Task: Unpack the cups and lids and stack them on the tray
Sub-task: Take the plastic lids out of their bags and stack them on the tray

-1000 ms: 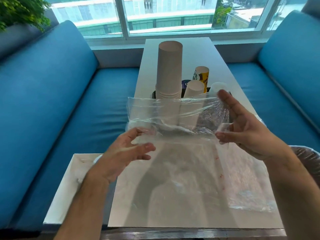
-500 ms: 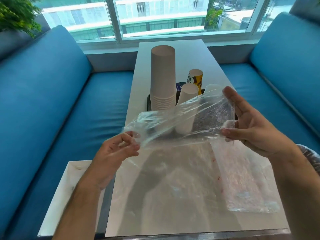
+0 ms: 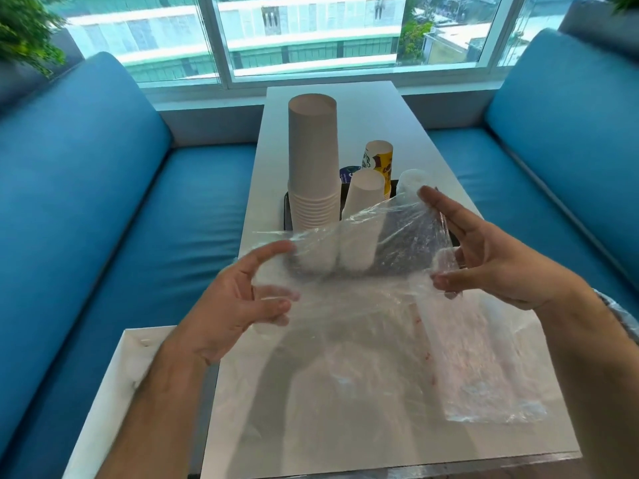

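Nearest, over the table's near half: a clear plastic wrapper (image 3: 363, 257) is stretched in the air between both hands, its long axis running left to right, the right end higher.
Left hand (image 3: 238, 299): fingers loosely curled, thumb and fingertips at the wrapper's left end; whether it truly pinches the film I cannot tell.
Right hand (image 3: 491, 257): fingers nearly straight, pressed against the film's right end; thumb side wrapped in it.
Table (image 3: 345, 426), near right corner: a second flat bag (image 3: 484, 368) lies on it.
Beyond the wrapper, mid-table: black tray (image 3: 285, 209) carrying the tall cup stack (image 3: 313, 160), a shorter white stack (image 3: 363, 216), a printed cup (image 3: 378, 160) and clear lids (image 3: 411, 181).
Judgement: the wrapper looks empty, and the tray lies straight ahead, about equally near both hands.
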